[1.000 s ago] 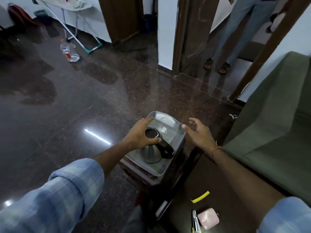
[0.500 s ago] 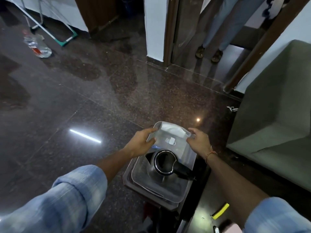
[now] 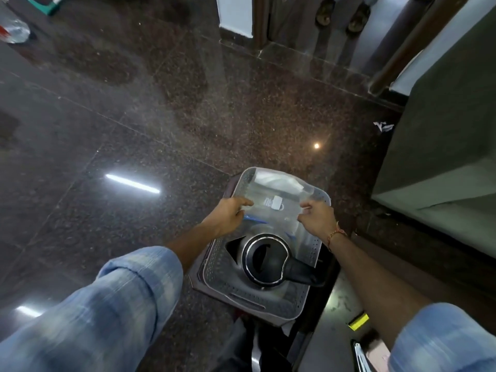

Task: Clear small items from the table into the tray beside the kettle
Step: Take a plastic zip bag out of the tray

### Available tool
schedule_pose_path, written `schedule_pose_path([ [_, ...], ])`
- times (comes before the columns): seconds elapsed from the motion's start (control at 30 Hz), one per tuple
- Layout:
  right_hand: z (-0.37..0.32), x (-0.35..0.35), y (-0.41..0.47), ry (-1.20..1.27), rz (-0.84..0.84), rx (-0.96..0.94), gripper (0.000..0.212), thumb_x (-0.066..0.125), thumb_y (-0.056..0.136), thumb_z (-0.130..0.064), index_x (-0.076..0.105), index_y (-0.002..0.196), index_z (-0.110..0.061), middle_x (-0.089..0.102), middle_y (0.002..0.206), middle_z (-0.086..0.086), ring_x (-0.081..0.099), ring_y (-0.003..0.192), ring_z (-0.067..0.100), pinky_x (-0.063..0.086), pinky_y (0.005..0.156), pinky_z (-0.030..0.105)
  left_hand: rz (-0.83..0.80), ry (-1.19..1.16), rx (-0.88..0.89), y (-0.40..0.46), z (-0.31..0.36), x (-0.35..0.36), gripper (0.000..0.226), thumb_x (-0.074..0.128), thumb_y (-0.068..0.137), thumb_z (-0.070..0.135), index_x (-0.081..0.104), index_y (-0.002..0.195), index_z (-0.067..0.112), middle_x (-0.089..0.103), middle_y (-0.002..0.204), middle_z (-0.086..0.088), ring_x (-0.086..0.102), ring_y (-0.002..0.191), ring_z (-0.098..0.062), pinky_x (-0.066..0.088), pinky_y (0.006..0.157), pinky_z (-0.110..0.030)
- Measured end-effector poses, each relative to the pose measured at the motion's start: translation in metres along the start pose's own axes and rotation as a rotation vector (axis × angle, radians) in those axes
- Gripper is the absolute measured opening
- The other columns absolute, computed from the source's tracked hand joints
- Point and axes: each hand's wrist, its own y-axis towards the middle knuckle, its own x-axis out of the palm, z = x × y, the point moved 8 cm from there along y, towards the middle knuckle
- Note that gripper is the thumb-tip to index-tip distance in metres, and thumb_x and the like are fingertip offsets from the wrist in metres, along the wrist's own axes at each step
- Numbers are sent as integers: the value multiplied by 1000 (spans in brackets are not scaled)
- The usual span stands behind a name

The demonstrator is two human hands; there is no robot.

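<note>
Steel kettle [image 3: 264, 260] stands upright in perforated tray [image 3: 312, 255].

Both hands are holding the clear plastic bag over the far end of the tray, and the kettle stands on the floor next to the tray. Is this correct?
Not quite. The head view shows the kettle standing inside the tray, at its near end, not on the floor. The rest is right: the left hand and right hand both hold the clear plastic bag over the tray's far end.
</note>
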Motion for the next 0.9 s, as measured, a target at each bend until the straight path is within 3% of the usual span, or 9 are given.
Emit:
schedule_pose_path([
  [0.1, 7, 21, 8, -9, -70, 26, 33, 67, 77, -8, 68, 110, -9, 70, 108, 11, 64, 100, 21, 42, 81, 18, -85, 79, -25, 16, -9, 15, 40, 49, 93, -1, 60, 130, 10, 63, 130, -13, 60, 119, -27, 44, 105, -33],
  [0.27, 15, 39, 14, -72, -97, 55, 27, 69, 74, -10, 73, 101, -14, 72, 106, 8, 65, 103, 24, 48, 87, 24, -194, 220, -34, 38, -11, 35, 41, 59, 91, 6, 60, 131, 13, 62, 131, -13, 57, 121, -28, 42, 106, -35],
  [0.37, 20, 47, 16, -82, -115, 86, 17, 71, 72, -12, 75, 89, -16, 73, 101, 9, 67, 96, 24, 48, 81, 22, -238, 305, 8, 47, -9, 47, 42, 63, 90, 11, 60, 131, 14, 63, 130, -13, 57, 121, -28, 41, 107, -35],
  [0.73, 9, 35, 10, -1, -88, 78, 22, 69, 73, -6, 74, 93, -13, 73, 94, 3, 66, 92, 19, 50, 80, 23, -105, 348, 74, 45, 6, 33, 27, 54, 89, 12, 71, 110, 12, 72, 109, -14, 65, 104, -32, 50, 92, -37],
  [0.9, -14, 2, -8, 90, -31, 10, 6, 69, 75, -13, 67, 72, -18, 67, 76, -4, 62, 77, 13, 45, 64, 18, 7, 341, 121, 38, 37, -2, 16, 57, 93, 20, 70, 102, 16, 72, 101, -8, 66, 95, -27, 53, 84, -37],
])
